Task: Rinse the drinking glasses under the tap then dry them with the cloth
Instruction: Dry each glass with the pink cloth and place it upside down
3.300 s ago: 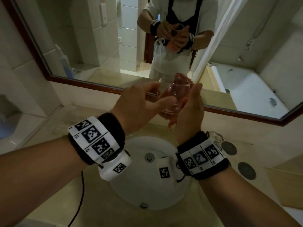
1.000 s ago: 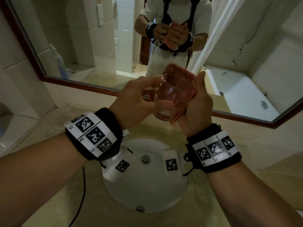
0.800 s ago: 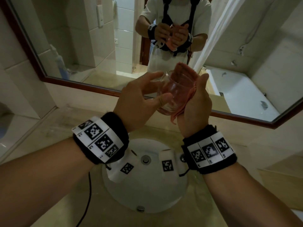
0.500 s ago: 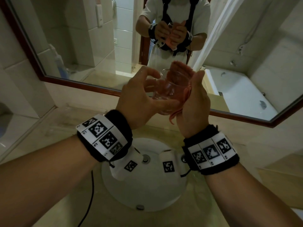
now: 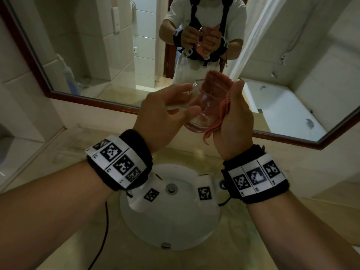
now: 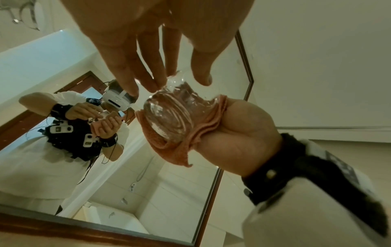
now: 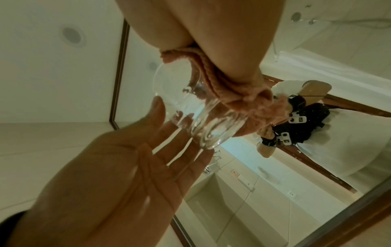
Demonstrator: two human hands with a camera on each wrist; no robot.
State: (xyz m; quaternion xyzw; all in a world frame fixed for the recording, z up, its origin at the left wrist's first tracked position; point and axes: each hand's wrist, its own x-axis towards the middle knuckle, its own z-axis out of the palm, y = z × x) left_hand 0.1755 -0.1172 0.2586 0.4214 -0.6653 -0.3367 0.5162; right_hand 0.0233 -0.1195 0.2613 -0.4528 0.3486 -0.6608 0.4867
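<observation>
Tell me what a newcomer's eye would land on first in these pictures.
A clear drinking glass is held above the white sink, pinched by the left hand while the right hand cups a pink cloth against it. Behind them, a wood-framed mirror reflects the person.

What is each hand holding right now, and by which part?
The right hand grips the pink cloth wrapped round one side of the clear drinking glass. The left hand pinches that glass's side wall between thumb and fingertips.
</observation>
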